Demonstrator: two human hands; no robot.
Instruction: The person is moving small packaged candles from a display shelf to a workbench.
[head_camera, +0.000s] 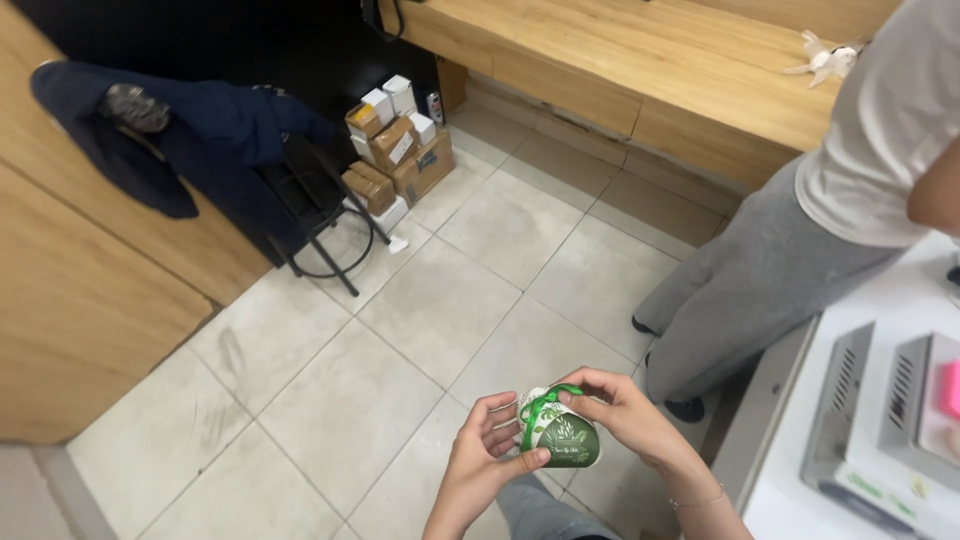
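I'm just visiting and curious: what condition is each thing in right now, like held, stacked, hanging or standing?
Small green and white package: held up in both hands.
Green ribbon: looped over the package, pinched by right hand.
Left hand: cupping the package, thumb on its front.
Cardboard boxes: closed, stacked on the floor.
Dark jacket: draped over a black chair.

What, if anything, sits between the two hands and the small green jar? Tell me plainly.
Nothing visible does. The left hand and right hand both grip the small green jar directly, thumb on its front, right fingers at the green ribbon around its top. Only bare floor tiles lie below.
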